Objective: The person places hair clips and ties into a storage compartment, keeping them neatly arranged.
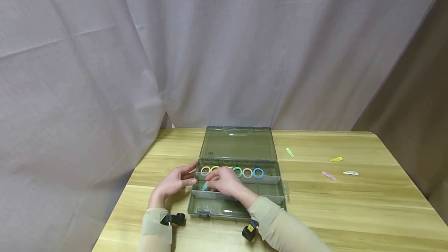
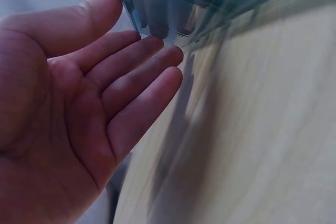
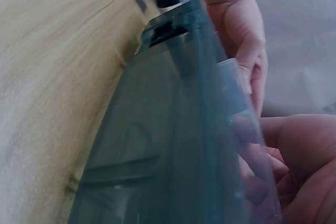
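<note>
A see-through dark green storage box (image 1: 238, 217) stands on the table with its lid (image 1: 239, 145) laid back. My left hand (image 1: 173, 182) rests against the box's left side, thumb by the rim. Its fingers (image 2: 139, 114) are nearly straight in the left wrist view. Over the middle compartment, my right hand (image 1: 225, 182) pinches a teal snap hair clip (image 1: 205, 186), tilted at the compartment's left end. Coloured hair ties, among them a blue one (image 1: 258, 173), stand in a row in the back compartment; my right hand hides part of the row. The box wall partly covers the right fingers in the right wrist view.
Right of the box lie several loose hair clips: a green one (image 1: 289, 152), a yellow one (image 1: 336, 159), a pink one (image 1: 329, 175) and a white one (image 1: 351, 173). Grey curtains (image 1: 224, 49) hang behind the wooden table (image 1: 385, 205) and along its left side.
</note>
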Demonstrator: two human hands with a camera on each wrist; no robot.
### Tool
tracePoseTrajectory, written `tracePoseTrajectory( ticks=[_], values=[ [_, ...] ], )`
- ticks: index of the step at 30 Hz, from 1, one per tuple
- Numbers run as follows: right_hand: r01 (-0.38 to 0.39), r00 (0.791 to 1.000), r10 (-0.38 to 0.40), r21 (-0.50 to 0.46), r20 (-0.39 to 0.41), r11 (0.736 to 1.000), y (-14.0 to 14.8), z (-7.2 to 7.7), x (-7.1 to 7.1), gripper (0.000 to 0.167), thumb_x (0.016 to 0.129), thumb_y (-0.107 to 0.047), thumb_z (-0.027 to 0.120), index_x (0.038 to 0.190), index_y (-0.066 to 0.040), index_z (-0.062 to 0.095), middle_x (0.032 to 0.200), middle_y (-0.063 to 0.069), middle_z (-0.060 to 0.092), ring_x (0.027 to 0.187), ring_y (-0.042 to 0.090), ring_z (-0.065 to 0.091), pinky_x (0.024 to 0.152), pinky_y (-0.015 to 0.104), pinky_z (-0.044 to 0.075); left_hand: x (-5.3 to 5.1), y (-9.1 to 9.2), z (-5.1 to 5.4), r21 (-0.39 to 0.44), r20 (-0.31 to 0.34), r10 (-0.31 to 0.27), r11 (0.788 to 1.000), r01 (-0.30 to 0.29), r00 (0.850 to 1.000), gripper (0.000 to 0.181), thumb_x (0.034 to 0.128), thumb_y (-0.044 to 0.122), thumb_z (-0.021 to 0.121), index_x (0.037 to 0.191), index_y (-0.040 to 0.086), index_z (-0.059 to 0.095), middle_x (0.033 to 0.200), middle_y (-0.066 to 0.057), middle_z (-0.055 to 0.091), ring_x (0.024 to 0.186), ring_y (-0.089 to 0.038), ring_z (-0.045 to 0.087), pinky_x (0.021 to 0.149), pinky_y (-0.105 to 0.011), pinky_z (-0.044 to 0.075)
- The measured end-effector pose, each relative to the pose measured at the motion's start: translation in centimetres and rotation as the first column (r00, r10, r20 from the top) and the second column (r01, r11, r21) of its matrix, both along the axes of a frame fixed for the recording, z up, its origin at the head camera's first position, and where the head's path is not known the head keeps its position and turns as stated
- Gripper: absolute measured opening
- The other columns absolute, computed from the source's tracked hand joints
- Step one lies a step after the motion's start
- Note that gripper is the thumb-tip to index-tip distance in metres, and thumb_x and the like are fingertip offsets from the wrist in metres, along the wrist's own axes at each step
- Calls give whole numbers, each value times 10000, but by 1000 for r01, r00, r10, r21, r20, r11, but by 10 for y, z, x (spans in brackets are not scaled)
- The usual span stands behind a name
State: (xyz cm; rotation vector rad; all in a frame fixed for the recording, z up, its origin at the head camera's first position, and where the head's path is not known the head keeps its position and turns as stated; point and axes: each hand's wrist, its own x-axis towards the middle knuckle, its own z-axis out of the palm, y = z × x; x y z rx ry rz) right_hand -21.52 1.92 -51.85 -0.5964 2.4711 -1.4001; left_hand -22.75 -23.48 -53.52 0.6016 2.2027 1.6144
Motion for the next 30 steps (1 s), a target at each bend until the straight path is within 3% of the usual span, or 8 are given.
tracePoseTrajectory(
  ticks=[5,15,24,30],
  values=[
    [-8,1000,8,15,-8,1000,-1,-5,5,156,923,-76,786,1062,-15,822,877,15,812,680,82,739,616,227,594,4,-1,-3,-16,16,3,1000,-3,1000,704,1040,14,661,1634,-87,297,1688,-289,281,1464,-513,432,1156,-456,487],
    [-23,998,26,45,-53,999,-1,-1,-2,184,921,-76,781,1087,-7,821,864,29,810,710,90,747,644,244,595,2,0,7,-60,-10,35,998,-35,999,688,1044,23,658,1638,-63,320,1688,-260,313,1458,-493,458,1152,-518,492],
    [-2,999,5,58,-47,998,2,-2,0,165,939,-48,773,1091,-2,817,832,31,799,663,91,731,612,231,581,0,3,6,-65,3,22,998,-21,1000,704,1042,38,670,1639,-67,312,1692,-257,307,1460,-478,464,1147,-492,503],
    [-48,994,54,70,-92,996,1,0,0,163,941,-39,759,1088,4,816,826,26,787,708,82,708,647,255,576,-1,3,6,-53,-4,32,998,-32,999,718,1028,43,692,1634,-67,324,1688,-250,320,1449,-464,483,1142,-483,507]
  ],
)
